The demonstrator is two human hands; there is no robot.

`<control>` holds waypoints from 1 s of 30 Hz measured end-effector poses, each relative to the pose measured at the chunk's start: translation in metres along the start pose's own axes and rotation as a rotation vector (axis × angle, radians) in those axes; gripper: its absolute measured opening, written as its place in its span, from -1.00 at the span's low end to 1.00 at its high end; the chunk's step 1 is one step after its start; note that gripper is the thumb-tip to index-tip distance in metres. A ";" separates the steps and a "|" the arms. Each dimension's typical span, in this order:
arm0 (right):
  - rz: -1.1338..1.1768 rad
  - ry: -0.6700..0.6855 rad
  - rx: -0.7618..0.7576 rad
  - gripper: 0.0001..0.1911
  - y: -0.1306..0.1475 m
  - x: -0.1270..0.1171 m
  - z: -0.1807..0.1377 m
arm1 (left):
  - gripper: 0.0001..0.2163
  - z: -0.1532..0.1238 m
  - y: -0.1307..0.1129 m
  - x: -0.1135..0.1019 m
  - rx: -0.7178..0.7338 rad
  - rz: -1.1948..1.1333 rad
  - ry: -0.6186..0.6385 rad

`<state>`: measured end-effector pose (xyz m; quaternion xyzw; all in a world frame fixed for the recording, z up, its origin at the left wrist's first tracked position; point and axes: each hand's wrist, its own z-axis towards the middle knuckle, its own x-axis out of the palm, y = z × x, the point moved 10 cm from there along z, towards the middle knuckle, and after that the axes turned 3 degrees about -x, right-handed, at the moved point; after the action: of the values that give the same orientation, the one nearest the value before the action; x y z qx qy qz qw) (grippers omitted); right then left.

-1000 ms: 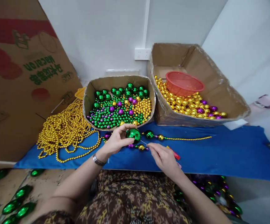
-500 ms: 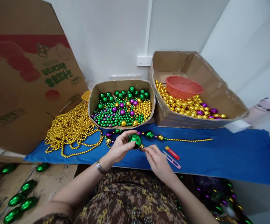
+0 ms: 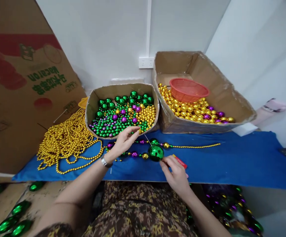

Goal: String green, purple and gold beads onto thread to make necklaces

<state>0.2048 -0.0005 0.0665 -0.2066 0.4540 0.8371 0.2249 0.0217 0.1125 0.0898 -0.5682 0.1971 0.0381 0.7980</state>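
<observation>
My left hand (image 3: 125, 141) reaches over the front rim of the smaller carton (image 3: 122, 88), fingers stretched out and partly apart, and appears to hold nothing. Green, purple and gold beads (image 3: 118, 125) lie in that carton. My right hand (image 3: 174, 172) is closed in a pinch on the bead string at the lower right of a large green ball (image 3: 156, 153). From the ball's upper left a thin, pale needle-like end (image 3: 148, 139) sticks out. Behind and left of the ball, a strand of purple, green and gold beads (image 3: 134, 154) lies on the blue cloth (image 3: 219, 164).
Gold bead chains (image 3: 66, 141) are heaped at left beside a tall cardboard box (image 3: 16, 108). A bigger carton (image 3: 204, 128) holds gold balls and a red basket (image 3: 189, 90). A red-and-yellow item (image 3: 180, 161) lies by my right hand. Green balls (image 3: 20, 208) rest lower left.
My left hand has let go of the large green ball and moved up and left to the carton's rim. The ball has shifted right, held at my right fingers. The view has turned slightly.
</observation>
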 end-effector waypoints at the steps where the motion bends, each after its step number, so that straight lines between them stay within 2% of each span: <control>1: -0.001 0.000 0.005 -0.82 -0.001 0.000 0.000 | -0.75 0.012 -0.001 0.003 0.064 0.162 0.021; 5: 0.004 0.009 0.008 -0.81 -0.001 0.001 0.001 | -0.79 0.048 0.018 0.040 0.238 0.683 0.289; 7: -0.004 0.008 0.013 -0.82 -0.002 0.001 0.001 | -0.81 0.055 0.031 0.046 0.257 0.855 0.364; 9: -0.012 0.007 0.023 -0.83 -0.005 0.001 0.002 | -0.82 0.059 0.039 0.038 0.253 1.011 0.346; 12: -0.007 0.003 0.034 -0.83 -0.009 0.003 0.004 | -0.81 0.063 0.040 0.019 0.243 1.185 0.249; 14: 0.009 0.000 0.033 -0.82 -0.011 0.005 0.007 | -0.76 0.066 0.039 0.016 0.269 1.215 0.228; 17: 0.030 0.001 0.028 -0.83 -0.012 0.009 0.011 | -0.69 0.074 0.044 0.024 0.294 1.194 0.261; 21: 0.020 -0.004 0.043 -0.84 -0.016 0.007 0.012 | -0.78 0.080 0.062 0.025 0.217 1.193 0.322; 24: 0.001 -0.003 0.071 -0.83 -0.022 0.005 0.009 | -0.66 0.084 0.064 0.014 0.194 1.199 0.269; 26: -0.008 -0.003 0.084 -0.82 -0.026 0.005 0.010 | -0.66 0.091 0.060 0.012 0.192 1.178 0.231; 30: -0.020 -0.014 0.096 -0.82 -0.029 0.005 0.015 | -0.76 0.117 0.059 0.026 0.128 1.033 0.220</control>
<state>0.2151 0.0273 0.0525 -0.1945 0.4899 0.8134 0.2460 0.0607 0.2364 0.0599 -0.3480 0.5356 0.3543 0.6830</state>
